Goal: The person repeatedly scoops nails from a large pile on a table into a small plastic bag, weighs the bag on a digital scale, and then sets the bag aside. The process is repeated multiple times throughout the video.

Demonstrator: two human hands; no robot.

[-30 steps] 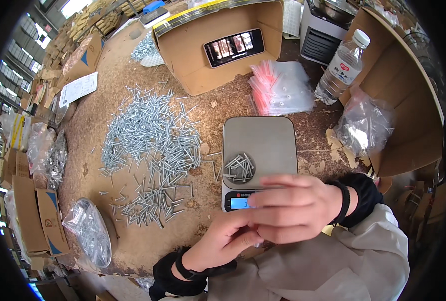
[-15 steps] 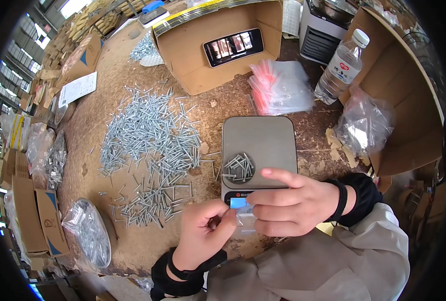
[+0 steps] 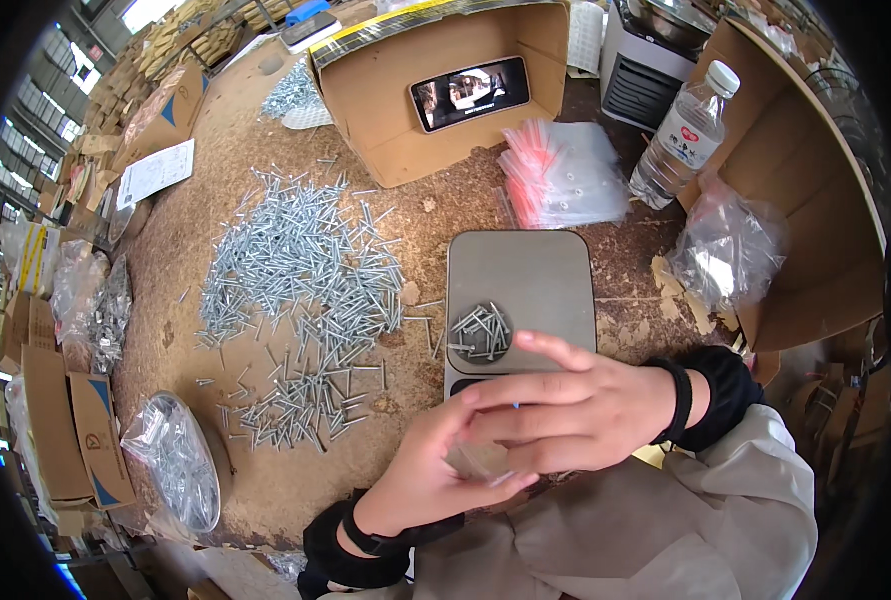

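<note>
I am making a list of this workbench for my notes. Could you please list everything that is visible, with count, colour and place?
loose screws: many, silver, spread over table left of centre
scale: one, grey, centre, small screw heap on it
cardboard box: one, brown, top, phone leaning inside
zip bags: stack, clear and red, right of box
water bottle: one, clear, top right
bag of screws: one, clear, lower left
left hand, right hand: together holding a small clear bag
</note>
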